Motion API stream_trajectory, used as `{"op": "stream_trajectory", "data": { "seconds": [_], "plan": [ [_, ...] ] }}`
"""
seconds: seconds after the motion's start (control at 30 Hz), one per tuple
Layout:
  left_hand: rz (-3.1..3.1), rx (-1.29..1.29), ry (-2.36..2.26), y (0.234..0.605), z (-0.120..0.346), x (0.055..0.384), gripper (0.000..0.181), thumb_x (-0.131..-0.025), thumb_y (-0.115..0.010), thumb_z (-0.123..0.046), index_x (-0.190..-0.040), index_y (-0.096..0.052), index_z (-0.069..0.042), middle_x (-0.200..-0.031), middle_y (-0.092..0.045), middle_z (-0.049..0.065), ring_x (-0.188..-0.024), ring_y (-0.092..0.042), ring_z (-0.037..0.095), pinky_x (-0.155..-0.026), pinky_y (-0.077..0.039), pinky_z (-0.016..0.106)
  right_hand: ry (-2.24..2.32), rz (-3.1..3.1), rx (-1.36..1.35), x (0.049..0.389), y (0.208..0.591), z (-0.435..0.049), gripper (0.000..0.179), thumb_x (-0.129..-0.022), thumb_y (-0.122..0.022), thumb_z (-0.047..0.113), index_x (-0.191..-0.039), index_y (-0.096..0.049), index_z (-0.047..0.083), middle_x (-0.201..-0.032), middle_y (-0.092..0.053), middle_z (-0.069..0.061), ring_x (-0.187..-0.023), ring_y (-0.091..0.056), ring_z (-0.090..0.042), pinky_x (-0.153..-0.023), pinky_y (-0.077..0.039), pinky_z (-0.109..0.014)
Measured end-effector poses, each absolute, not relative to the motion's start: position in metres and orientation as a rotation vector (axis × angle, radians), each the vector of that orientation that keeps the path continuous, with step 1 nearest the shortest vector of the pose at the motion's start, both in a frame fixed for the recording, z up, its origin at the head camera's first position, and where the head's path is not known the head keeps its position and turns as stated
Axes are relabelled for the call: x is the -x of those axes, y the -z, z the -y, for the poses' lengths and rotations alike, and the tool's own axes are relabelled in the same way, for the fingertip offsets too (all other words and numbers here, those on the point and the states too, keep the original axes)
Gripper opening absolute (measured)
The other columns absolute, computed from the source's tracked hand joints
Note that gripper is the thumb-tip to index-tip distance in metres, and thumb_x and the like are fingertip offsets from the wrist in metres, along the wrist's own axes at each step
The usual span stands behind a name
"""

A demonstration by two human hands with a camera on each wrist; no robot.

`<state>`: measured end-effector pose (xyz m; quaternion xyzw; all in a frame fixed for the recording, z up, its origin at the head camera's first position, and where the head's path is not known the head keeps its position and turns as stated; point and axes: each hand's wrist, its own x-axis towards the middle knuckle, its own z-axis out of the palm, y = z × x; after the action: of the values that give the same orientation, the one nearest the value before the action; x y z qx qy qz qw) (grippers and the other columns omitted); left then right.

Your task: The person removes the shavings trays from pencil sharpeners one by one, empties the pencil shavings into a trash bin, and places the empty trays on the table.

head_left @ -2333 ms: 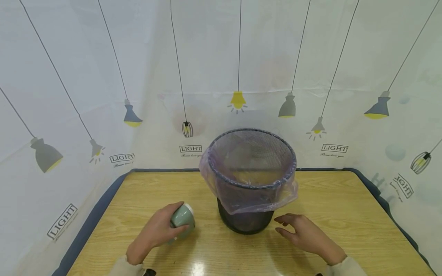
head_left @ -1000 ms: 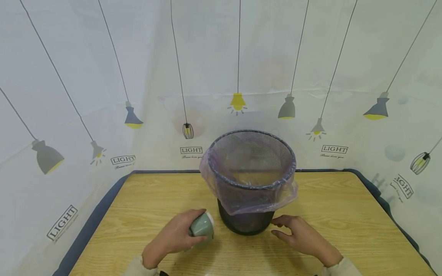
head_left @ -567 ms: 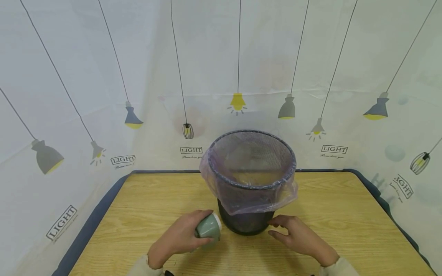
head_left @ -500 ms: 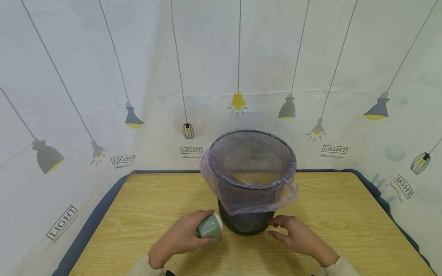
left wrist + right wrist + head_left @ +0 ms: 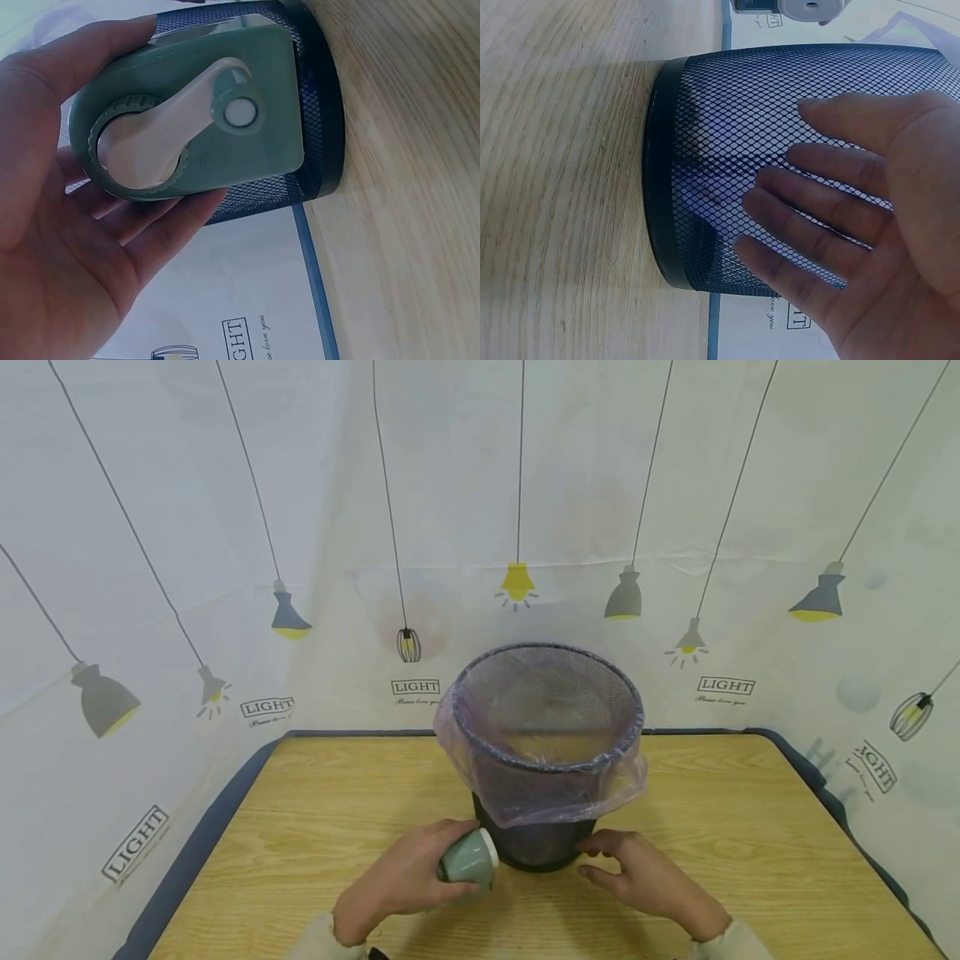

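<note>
My left hand (image 5: 405,875) grips a green hand-crank pencil sharpener (image 5: 467,864) at the left front of a black mesh wastebasket (image 5: 536,845). The left wrist view shows the sharpener's pale crank handle (image 5: 161,139) facing the camera, with thumb and fingers on opposite sides of the green body. On the basket's right, my right hand (image 5: 648,872) holds nothing; its fingers (image 5: 810,217) are spread and relaxed beside the mesh wall. Whether those fingertips touch the mesh I cannot tell. Part of the sharpener also appears at the top of the right wrist view.
A thin purple bag (image 5: 510,802) lines the wastebasket and hangs over its rim. The basket stands upright on a wood-grain table (image 5: 337,777) with a blue border. Pale sheeting (image 5: 450,485) printed with hanging lamps encloses the back and sides.
My left hand has carried the pencil sharpener rightward, close to the wastebasket. My right hand has shifted slightly left toward the basket's base. The wastebasket stays in place.
</note>
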<state>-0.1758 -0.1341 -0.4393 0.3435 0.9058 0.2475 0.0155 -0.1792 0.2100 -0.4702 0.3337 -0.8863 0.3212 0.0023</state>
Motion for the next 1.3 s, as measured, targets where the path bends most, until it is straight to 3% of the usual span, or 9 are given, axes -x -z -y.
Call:
{"op": "stream_trajectory", "data": {
  "seconds": [0.47, 0.97, 1.3],
  "plan": [
    [-2.77, -1.159, -0.79, 0.437, 0.124, 0.173, 0.069, -0.083, -0.078, -0.038, -0.141, -0.053, -0.01, -0.122, -0.065, 0.004, -0.095, -0.06, 0.008, -0.076, -0.051, 0.022, -1.022, 2.751, -1.09, 0.179, 0.468, -0.2, 0.023, -0.093, -0.068, 0.017, -0.11, -0.071, 0.002, -0.105, -0.073, -0.011, -0.095, -0.07, -0.026, -0.078, -0.058, -0.039],
    [-2.751, -1.292, -0.772, 0.435, 0.111, 0.17, 0.069, -0.082, -0.08, -0.036, -0.14, -0.053, -0.008, -0.122, -0.065, 0.004, -0.099, -0.062, 0.009, -0.078, -0.051, 0.02, -1.05, 2.712, -1.135, 0.175, 0.468, -0.192, 0.022, -0.092, -0.07, 0.015, -0.109, -0.071, 0.001, -0.103, -0.074, -0.009, -0.092, -0.067, -0.01, -0.076, -0.058, -0.034],
    [-2.737, -1.331, -0.723, 0.431, 0.104, 0.168, 0.07, -0.082, -0.079, -0.039, -0.14, -0.053, -0.01, -0.125, -0.064, 0.004, -0.102, -0.06, 0.009, -0.079, -0.05, 0.019, -1.102, 2.658, -1.182, 0.174, 0.471, -0.189, 0.024, -0.09, -0.072, 0.016, -0.109, -0.071, 0.001, -0.102, -0.074, -0.008, -0.092, -0.066, -0.008, -0.075, -0.058, -0.034]
  ]
}}
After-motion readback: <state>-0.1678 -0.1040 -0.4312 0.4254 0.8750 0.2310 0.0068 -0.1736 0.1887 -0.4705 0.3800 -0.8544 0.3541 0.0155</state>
